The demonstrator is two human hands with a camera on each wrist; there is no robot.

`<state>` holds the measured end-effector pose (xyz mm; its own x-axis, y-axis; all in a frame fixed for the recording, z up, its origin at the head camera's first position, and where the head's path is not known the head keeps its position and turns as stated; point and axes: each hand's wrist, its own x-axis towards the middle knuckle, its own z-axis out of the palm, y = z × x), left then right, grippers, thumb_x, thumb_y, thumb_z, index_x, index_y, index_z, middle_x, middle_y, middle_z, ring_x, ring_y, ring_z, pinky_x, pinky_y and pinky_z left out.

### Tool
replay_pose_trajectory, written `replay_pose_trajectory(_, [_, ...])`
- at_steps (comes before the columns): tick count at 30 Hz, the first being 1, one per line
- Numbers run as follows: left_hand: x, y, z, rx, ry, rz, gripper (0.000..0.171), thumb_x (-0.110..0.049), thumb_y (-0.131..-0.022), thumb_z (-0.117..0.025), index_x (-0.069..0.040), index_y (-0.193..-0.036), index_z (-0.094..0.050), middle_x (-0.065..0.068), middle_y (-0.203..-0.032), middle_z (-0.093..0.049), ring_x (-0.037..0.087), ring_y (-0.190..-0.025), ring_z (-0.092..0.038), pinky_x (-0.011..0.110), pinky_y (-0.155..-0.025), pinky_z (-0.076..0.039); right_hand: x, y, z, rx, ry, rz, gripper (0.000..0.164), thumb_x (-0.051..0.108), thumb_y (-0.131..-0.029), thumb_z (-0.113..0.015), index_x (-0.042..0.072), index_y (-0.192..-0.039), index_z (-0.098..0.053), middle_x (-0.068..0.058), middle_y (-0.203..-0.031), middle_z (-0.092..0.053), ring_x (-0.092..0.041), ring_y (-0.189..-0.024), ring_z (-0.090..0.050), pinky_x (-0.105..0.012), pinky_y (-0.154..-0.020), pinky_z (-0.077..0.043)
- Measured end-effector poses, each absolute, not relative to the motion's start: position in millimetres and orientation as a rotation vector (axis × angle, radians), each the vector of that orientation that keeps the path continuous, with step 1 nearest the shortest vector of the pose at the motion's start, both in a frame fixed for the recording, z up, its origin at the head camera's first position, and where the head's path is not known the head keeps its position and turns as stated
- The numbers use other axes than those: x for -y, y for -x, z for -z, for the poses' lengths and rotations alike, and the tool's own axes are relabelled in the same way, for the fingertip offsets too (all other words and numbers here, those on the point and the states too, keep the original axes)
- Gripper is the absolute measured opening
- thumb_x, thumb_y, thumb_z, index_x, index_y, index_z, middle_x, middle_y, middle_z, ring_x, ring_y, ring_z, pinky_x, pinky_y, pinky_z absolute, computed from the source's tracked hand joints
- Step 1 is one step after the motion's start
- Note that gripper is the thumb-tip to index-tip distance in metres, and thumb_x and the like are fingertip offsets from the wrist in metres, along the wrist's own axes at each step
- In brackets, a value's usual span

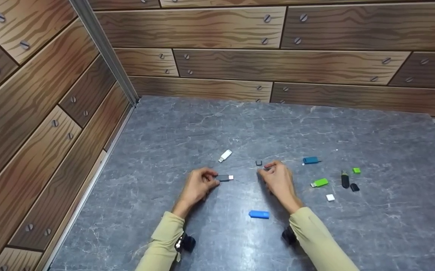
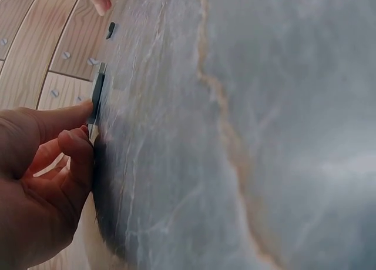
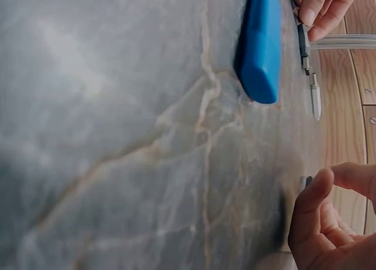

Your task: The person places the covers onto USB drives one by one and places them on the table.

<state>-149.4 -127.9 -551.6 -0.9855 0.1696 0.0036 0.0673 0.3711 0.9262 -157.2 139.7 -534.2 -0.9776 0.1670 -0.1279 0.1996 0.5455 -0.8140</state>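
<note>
In the head view, my left hand (image 1: 198,184) pinches the rear end of a dark grey USB flash drive (image 1: 223,178) between thumb and index finger. Its bare metal plug points right; the left wrist view shows the drive (image 2: 98,95) low at the tabletop. My right hand (image 1: 280,181) hovers just right of a small dark cap (image 1: 259,165), fingers bent loosely, thumb and index finger apart, nothing held. From the left wrist, a gap shows between that cap (image 2: 110,30) and the right fingers. A white USB stick (image 1: 225,155) lies beyond the left hand.
A blue USB stick (image 1: 259,214) lies nearer, between the forearms. To the right are a teal stick (image 1: 310,160), a green stick (image 1: 320,183), a black stick (image 1: 345,180), and loose green (image 1: 356,170), black (image 1: 354,187) and white (image 1: 330,197) caps. Wood-patterned walls (image 1: 217,28) bound the table.
</note>
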Motion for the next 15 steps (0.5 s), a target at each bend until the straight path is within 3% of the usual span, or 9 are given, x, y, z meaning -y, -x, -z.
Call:
replay_pose_trajectory(10, [126.0, 150.4, 552.8, -2.611, -0.196, -1.641, 0.019, 0.0, -0.085, -0.083, 0.006, -0.102, -0.076, 0.006, -0.077, -0.067, 0.004, -0.058, -0.049, 0.015, -0.053, -0.039, -132.9, 169.0, 535.8, -2.685, -0.374, 1.379, 0.032, 0.027, -0.096, -0.076, 0.004, -0.116, -0.065, -0.006, -0.075, -0.073, -0.013, -0.047, -0.059, -0.027, -0.043, -0.05])
replay_pose_trajectory(15, [125.6, 149.8, 553.4, -2.604, -0.19, -1.658, 0.021, 0.001, -0.084, -0.083, 0.006, -0.102, -0.075, 0.006, -0.077, -0.066, 0.006, -0.06, -0.05, 0.015, -0.053, -0.039, -128.5, 172.8, 537.1, -2.726, -0.37, 1.317, 0.033, 0.028, -0.096, -0.078, 0.004, -0.117, -0.066, -0.005, -0.068, -0.069, -0.012, -0.045, -0.057, -0.026, -0.042, -0.047])
